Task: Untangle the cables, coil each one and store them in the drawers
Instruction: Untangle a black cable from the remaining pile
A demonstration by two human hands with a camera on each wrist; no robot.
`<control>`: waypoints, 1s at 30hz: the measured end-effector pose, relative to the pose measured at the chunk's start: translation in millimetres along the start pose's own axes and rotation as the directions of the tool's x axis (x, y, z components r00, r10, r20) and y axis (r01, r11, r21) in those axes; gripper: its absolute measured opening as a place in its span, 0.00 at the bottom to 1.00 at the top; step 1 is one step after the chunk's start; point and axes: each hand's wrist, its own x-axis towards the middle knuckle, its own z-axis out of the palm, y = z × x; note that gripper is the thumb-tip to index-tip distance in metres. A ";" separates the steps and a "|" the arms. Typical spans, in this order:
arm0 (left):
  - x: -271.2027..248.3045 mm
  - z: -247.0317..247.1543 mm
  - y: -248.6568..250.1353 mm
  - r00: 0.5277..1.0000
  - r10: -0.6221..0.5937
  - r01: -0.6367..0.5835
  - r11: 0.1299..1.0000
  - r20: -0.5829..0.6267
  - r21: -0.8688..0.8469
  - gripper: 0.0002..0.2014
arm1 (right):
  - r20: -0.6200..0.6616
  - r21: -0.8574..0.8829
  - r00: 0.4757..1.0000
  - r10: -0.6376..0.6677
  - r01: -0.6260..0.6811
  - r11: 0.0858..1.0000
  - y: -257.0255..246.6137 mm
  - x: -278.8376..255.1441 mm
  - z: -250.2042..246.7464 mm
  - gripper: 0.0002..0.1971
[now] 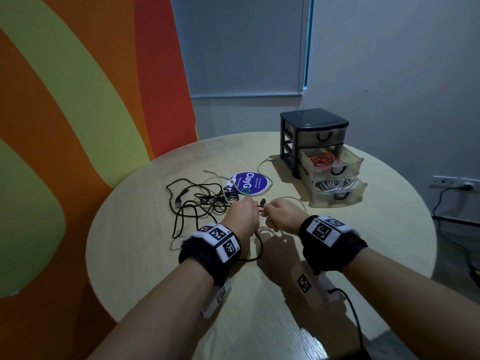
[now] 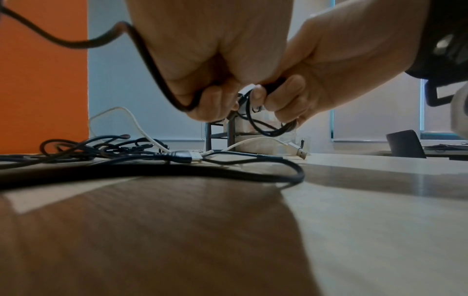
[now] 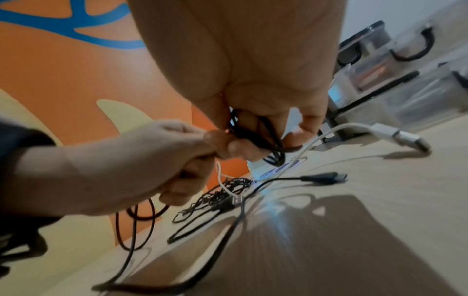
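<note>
A thin black cable (image 1: 255,252) is pinched between both hands, small loops bunched at the fingers. A black and white tangle (image 1: 205,197) lies at ten o'clock. At two o'clock, the drawers (image 1: 335,162) hold orange and white coils.

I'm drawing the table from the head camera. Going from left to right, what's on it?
Tangle of black cables → round blue sticker → black drawer unit, whose middle drawer holds an orange cable and whose bottom drawer holds a white cable.
</note>
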 end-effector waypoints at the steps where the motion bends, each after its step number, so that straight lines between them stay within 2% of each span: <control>1: -0.7 -1.3 0.7 1.000 0.006 -0.007 0.999 -0.009 -0.044 0.15 | -0.007 0.002 1.000 -0.007 0.007 1.000 1.2 1.8 3.5 0.19; 6: -4.4 -1.9 -3.5 0.995 0.044 -0.074 0.936 -0.094 -0.343 0.12 | -0.125 0.154 0.992 -0.014 0.034 0.988 3.6 8.9 14.7 0.19; 8: -6.3 -2.3 -3.0 0.991 0.107 -0.133 0.902 -0.086 -0.410 0.11 | -0.177 0.195 0.984 -0.008 0.043 0.980 4.9 11.3 15.4 0.22; 11: -7.0 -2.6 -2.4 0.982 0.172 -0.186 0.874 -0.072 -0.449 0.12 | -0.232 0.168 0.972 0.026 0.013 0.986 6.5 14.9 12.5 0.25; 16: -10.4 -3.9 -0.3 0.984 0.175 -0.161 0.858 -0.016 -0.488 0.13 | -0.302 0.154 0.946 0.118 -0.074 0.985 6.2 16.6 5.0 0.16; 19: -10.1 -1.8 0.1 0.988 0.148 -0.105 0.845 0.041 -0.524 0.11 | -0.297 0.227 0.950 0.095 -0.026 0.974 9.3 18.8 3.0 0.09; 21: -9.6 -0.9 0.8 0.991 0.115 -0.057 0.834 0.071 -0.548 0.10 | -0.283 0.311 0.957 0.056 0.037 0.950 8.5 15.3 -0.5 0.11; 24: -9.1 -1.6 0.2 0.980 0.063 0.057 0.821 0.189 -0.568 0.16 | -0.262 0.471 0.965 -0.018 0.143 0.871 4.6 8.1 -8.3 0.13; 26: -9.1 -1.5 0.1 0.970 0.023 0.119 0.821 0.241 -0.558 0.21 | -0.243 0.598 0.970 -0.012 0.160 0.786 3.5 5.0 -15.2 0.13; 30: -7.6 -0.9 -0.8 0.991 0.003 0.054 0.901 0.130 -0.430 0.26 | -0.177 0.782 0.984 0.010 0.135 0.608 6.4 1.8 -29.5 0.12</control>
